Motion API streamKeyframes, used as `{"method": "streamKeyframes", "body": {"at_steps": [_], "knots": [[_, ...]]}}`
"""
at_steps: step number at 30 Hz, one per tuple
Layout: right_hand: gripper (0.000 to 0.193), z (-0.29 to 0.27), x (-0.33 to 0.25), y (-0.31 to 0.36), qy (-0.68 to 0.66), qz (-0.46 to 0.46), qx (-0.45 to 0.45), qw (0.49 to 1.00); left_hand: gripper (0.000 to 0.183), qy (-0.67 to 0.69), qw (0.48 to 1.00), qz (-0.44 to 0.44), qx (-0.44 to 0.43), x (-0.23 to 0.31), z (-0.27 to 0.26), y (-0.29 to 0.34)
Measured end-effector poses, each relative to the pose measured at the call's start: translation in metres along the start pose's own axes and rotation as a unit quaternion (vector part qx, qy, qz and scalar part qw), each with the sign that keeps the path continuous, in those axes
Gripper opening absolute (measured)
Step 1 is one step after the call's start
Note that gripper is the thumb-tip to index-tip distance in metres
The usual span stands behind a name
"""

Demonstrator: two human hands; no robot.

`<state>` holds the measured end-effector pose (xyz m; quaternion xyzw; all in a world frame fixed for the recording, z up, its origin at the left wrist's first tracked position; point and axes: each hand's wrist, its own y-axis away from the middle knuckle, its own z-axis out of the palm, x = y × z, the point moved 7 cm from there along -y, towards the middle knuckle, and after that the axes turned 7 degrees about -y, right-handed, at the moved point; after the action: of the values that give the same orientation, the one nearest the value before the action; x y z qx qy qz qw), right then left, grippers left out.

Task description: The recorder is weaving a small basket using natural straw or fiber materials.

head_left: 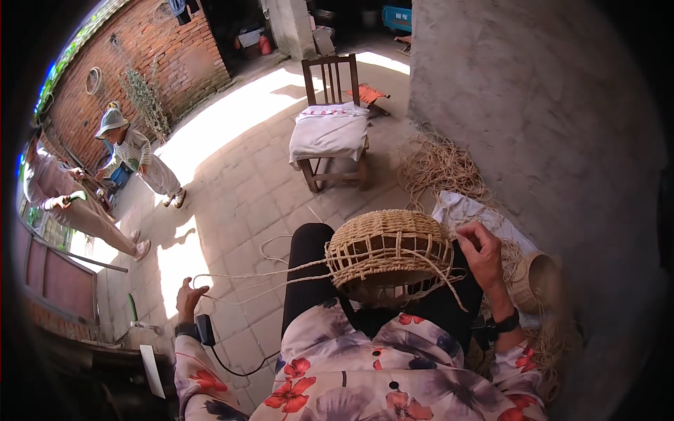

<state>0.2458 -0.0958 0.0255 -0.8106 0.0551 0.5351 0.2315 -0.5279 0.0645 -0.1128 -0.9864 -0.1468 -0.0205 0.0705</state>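
A half-woven basket (388,231) of tan twisted cord rests on my lap, its open lattice side toward me. Two cord strands (263,279) run from it to the left. At their far end, my left hand (188,299) is closed on the looped cord, arm stretched out. Beside the basket's right edge, my right hand (483,254) has thumb and index finger pinched together; a thin cord end seems to be in them, though its detail is too small to be sure. A short loose cord end (449,284) sticks out from the basket's lower right.
Right of me lie a heap of loose cord (446,168), a white sack (484,217) and another woven basket (537,281) by a grey wall (533,105). Ahead stands a wooden chair (330,133) with a cloth. Two people (144,158) stand at the left.
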Motion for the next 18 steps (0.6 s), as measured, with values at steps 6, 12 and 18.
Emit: {"method": "streamKeyframes", "body": {"at_steps": [6,12,18], "knots": [[0.011,0.028,-0.035,0.007,0.073,-0.102,-0.031,0.992,0.025,0.363,0.862,0.34,-0.099,0.371,-0.109,0.103],[0.01,0.023,-0.023,0.007,-0.009,-0.026,-0.008,1.0,0.016,0.284,0.769,0.572,0.017,0.493,-0.149,0.201],[0.012,-0.018,0.015,0.017,0.02,-0.002,0.044,0.999,0.015,0.349,0.822,0.443,-0.072,0.439,-0.134,0.144]]}}
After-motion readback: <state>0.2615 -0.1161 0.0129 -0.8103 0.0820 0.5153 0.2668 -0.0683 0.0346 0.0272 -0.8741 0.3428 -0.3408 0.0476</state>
